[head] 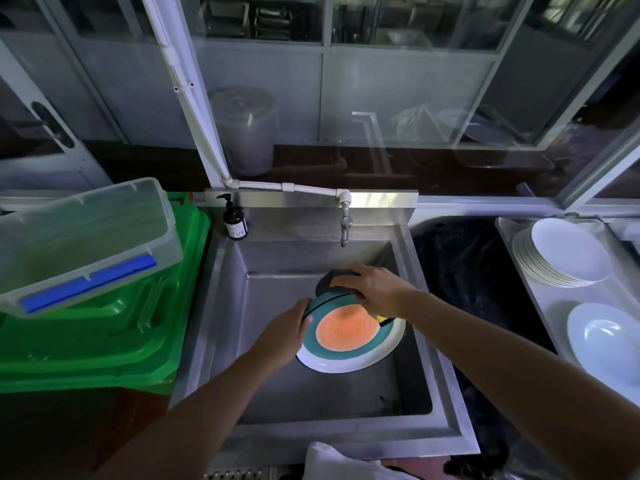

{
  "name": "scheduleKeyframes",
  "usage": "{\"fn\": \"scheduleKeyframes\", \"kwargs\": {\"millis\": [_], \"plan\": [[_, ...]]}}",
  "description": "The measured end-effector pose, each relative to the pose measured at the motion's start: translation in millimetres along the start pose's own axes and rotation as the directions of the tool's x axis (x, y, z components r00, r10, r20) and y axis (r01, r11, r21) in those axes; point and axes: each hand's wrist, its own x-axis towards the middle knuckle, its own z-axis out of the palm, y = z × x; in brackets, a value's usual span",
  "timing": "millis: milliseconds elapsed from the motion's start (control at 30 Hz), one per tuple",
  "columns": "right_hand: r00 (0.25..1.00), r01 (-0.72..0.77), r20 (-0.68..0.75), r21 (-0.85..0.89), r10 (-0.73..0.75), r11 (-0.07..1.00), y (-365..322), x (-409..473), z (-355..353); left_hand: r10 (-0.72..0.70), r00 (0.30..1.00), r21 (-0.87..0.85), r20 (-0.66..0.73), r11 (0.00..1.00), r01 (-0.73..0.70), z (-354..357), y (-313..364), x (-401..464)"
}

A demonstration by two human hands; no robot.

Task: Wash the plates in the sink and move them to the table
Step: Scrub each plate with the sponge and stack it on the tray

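Observation:
A plate (346, 336) with an orange centre, a teal ring and a white rim is held over the steel sink (311, 407). My left hand (287, 332) grips its left edge, thumb on the face. My right hand (372, 289) holds a dark scouring sponge (327, 280) with a yellow underside against the plate's upper edge. Whether other plates lie under it is hidden. On the steel table (540, 299) to the right stand a stack of white plates (561, 252) and a single white deep plate (606, 341).
The tap (345, 225) hangs over the sink's back wall, no water running. A brown soap pump bottle (234, 220) stands at the back left corner. A green bin (104, 323) with a clear plastic box (83, 237) on top flanks the left; a black bin bag (460, 268) the right.

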Motion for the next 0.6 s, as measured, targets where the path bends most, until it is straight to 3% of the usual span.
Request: {"fn": "scheduleKeyframes", "kwargs": {"millis": [133, 233, 333, 433, 500, 600], "plan": [[0.984, -0.102, -0.136, 0.122, 0.119, 0.987, 1.7, 1.4, -0.4, -0.068, 0.998, 0.024, 0.015, 0.997, 0.067, -2.3, 14.3, 0.7], [0.925, -0.194, -0.269, 0.274, 0.269, 0.942, -3.7, -2.4, 16.9, -0.16, 0.982, -0.245, 0.099, 0.953, 0.18, -3.8, 15.1, -1.0], [0.917, -0.257, -0.21, 0.338, 0.338, 0.906, -18.5, -11.7, 50.1, -0.254, 0.934, -0.661, 0.251, 0.66, 0.358, 0.5, 18.8, -14.7], [0.918, -0.221, -0.222, 0.399, 0.327, 0.89, -43.1, -20.6, 91.4, -0.362, 0.867, -0.826, 0.342, 0.324, 0.461, 13.0, 21.3, -19.5], [0.92, -0.227, -0.232, 0.343, 0.316, 0.911, -57.3, -21.8, 110.6, -0.391, 0.841, -0.856, 0.375, 0.202, 0.476, 16.3, 21.7, -19.0], [0.957, -0.143, -0.201, 0.299, 0.209, 0.943, -63.1, -38.0, 114.1, -0.369, 0.849, -0.887, 0.378, 0.118, 0.446, 17.7, 19.1, -20.1]]}}
